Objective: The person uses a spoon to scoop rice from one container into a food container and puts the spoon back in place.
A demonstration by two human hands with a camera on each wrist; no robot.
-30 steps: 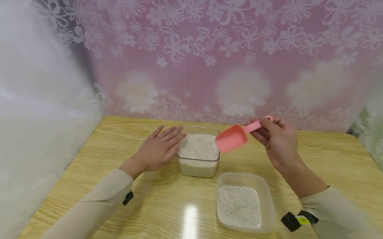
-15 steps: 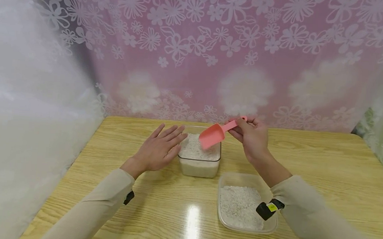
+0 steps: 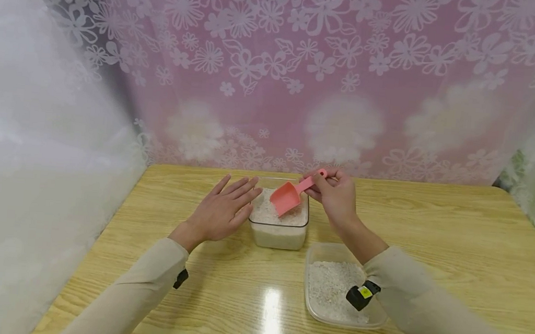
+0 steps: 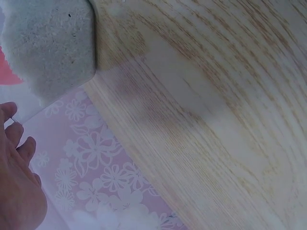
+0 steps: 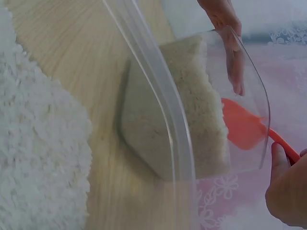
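Observation:
My right hand (image 3: 338,199) pinches the handle of a pink scoop (image 3: 286,198) between thumb and fingers. The scoop's bowl tilts down inside a clear container (image 3: 277,237) nearly full of rice (image 3: 264,208). In the right wrist view the scoop (image 5: 243,125) has its front edge at the rice surface, below the container's rim. My left hand (image 3: 222,208) lies with straight, spread fingers against the container's left rim. Only part of the left hand (image 4: 21,187) enters the left wrist view, beside the rice-filled container (image 4: 53,43).
Nearer the front right stands a second, translucent plastic container (image 3: 311,309), holding a lower layer of rice (image 3: 333,287); my right wrist and its camera (image 3: 360,296) pass over it. A wooden table (image 3: 219,299) carries everything, with a pink floral curtain (image 3: 272,109) behind.
My right hand has moved left and slightly down, carrying the scoop from the container's right side into it. The left hand has stayed at the rim.

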